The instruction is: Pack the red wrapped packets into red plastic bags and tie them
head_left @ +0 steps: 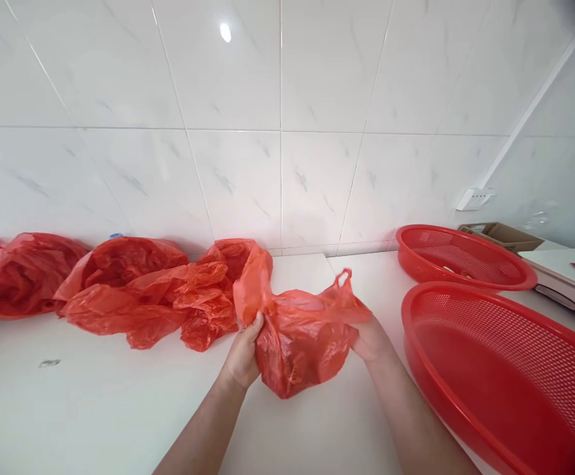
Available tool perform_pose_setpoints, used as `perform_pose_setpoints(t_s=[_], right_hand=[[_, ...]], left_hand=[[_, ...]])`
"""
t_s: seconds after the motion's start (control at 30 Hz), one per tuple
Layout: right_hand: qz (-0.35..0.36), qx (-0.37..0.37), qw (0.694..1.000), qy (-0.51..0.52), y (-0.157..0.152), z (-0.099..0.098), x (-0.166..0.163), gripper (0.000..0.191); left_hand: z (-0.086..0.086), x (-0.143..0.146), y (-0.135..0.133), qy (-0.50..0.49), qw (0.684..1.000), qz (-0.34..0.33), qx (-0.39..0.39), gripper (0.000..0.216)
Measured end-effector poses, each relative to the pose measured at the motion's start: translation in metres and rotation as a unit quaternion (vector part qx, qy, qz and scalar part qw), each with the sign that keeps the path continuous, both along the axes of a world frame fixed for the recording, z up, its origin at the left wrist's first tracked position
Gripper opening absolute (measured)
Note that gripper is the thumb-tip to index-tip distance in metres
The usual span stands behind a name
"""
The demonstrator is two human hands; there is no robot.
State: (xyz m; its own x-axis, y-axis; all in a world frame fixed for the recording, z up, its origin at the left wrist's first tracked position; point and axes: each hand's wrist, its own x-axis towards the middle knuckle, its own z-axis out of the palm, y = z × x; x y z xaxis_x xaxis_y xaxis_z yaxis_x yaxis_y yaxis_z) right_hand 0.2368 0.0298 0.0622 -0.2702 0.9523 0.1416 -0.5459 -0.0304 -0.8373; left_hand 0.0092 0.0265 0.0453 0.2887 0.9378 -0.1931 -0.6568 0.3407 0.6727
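Observation:
A crumpled red plastic bag (302,336) is held just above the white counter (94,402) between both of my hands. My left hand (242,353) grips its left edge with the fingers closed round the plastic. On the bag's right side my right hand (371,340) holds it too, its fingers mostly hidden behind the plastic. One bag handle sticks up near the right hand.
Several more red plastic bags (139,290) lie along the tiled wall at the left. Two red mesh baskets stand at the right, one near (510,369) and one farther back (460,254). A white scale (569,274) and a cardboard box (502,234) sit behind them.

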Motion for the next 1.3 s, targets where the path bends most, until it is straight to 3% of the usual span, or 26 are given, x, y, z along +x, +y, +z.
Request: perform_pose_setpoints(t_s=[0.1, 0.27, 0.43, 0.57, 0.7, 0.87, 0.97, 1.03, 1.13, 1.3], right_hand=[[-0.025, -0.001, 0.996, 0.083, 0.008, 0.001, 0.003, 0.033], [-0.031, -0.075, 0.984, 0.161, 0.026, -0.015, -0.011, 0.007], [-0.001, -0.099, 0.979, 0.181, 0.036, -0.032, -0.022, 0.022], [0.032, -0.115, 0.987, 0.104, 0.039, -0.043, -0.022, 0.015], [0.008, -0.138, 0.984, 0.114, 0.042, -0.05, -0.022, 0.01], [-0.017, -0.149, 0.954, 0.261, 0.047, -0.054, -0.019, 0.015], [0.011, -0.129, 0.947, 0.295, 0.046, -0.052, -0.015, 0.01], [0.021, -0.118, 0.95, 0.289, 0.043, -0.05, -0.014, 0.013], [0.029, -0.118, 0.952, 0.28, 0.038, -0.046, -0.014, 0.034], [0.075, -0.158, 0.958, 0.227, 0.037, -0.052, -0.015, 0.013]], left_hand=[[-0.006, 0.005, 0.011, -0.047, 0.999, 0.006, -0.013, 0.032], [-0.032, 0.014, 0.029, -0.048, 0.998, 0.049, 0.013, 0.03], [-0.054, 0.008, 0.04, -0.037, 0.997, 0.068, 0.018, 0.037], [-0.054, 0.005, 0.037, -0.011, 0.993, 0.078, 0.09, 0.049], [-0.049, 0.007, 0.033, 0.014, 0.989, 0.044, 0.142, 0.056], [-0.044, 0.005, 0.029, 0.02, 0.999, -0.017, 0.024, 0.038], [-0.041, 0.006, 0.026, 0.008, 0.998, -0.043, -0.046, 0.035], [-0.04, 0.008, 0.024, 0.008, 0.998, -0.026, -0.054, 0.035], [-0.042, 0.011, 0.023, 0.031, 0.999, 0.029, -0.023, 0.033], [-0.046, 0.008, 0.025, 0.03, 0.999, 0.038, -0.013, 0.031]])
